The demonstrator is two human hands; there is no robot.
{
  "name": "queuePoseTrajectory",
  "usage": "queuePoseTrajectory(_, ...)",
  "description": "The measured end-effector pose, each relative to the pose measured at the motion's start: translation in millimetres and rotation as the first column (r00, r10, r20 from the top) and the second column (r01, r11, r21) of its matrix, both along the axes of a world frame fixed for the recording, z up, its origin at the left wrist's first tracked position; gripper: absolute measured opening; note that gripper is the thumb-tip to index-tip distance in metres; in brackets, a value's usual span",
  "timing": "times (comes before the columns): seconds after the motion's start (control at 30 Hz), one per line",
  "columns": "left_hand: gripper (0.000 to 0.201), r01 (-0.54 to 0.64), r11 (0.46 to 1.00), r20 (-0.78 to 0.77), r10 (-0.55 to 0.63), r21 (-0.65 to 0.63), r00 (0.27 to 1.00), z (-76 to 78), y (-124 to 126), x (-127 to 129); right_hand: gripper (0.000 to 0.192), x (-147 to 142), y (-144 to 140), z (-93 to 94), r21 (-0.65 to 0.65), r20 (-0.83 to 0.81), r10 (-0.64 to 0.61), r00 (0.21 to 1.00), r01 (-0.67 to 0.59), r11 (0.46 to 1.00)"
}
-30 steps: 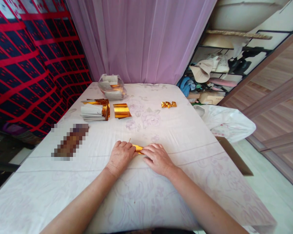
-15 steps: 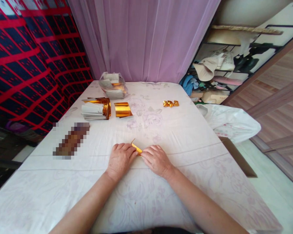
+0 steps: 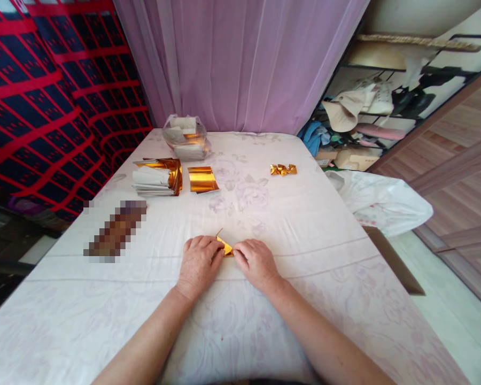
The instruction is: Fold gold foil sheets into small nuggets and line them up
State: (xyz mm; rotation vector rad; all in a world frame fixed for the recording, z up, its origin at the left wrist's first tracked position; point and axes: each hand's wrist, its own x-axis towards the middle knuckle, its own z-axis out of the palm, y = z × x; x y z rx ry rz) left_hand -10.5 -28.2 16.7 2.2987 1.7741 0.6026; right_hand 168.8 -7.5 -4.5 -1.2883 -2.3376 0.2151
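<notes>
The left hand (image 3: 199, 262) and right hand (image 3: 255, 262) pinch a small folded piece of gold foil paper (image 3: 225, 247) between their fingertips, pressing it flat against the white floral-clothed counter (image 3: 304, 224), apparently to crease its fold.

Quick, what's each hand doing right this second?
Left hand: fingers curled, pinching one end of the small gold foil piece on the table.
Right hand: fingers curled, pinching its other end.
</notes>
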Motion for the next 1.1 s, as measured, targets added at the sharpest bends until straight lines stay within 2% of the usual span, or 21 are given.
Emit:
queuePoseTrajectory(0.23,0.017,-0.018,1.000,-0.017,0.018,-0.006,1.000,1.1,-0.4,4.0,0.017,-4.0,-0.3,-0.6,-0.004,0.014,-0.054,0.998,0.054,0.999)
queuePoseTrajectory(0.5,0.015,-0.048,0.998,-0.003,0.048,-0.035,0.999,0.7,-0.7,5.9,0.009,7.1,-2.9,-3.6,-0.040,-0.181,0.023,0.983,-0.031,0.999)
queuePoseTrajectory(0.7,0.013,-0.052,0.998,0.008,0.052,-0.030,0.999,0.5,-1.1,6.4,0.007,3.7,-2.6,-3.1,-0.051,-0.166,-0.043,0.985,0.035,0.998)
queuePoseTrajectory(1.1,0.010,-0.071,0.997,0.002,0.071,-0.028,0.997,0.2,0.8,8.6,0.017,-1.4,-3.7,1.2,-0.064,-0.134,-0.059,0.989,0.051,0.997)
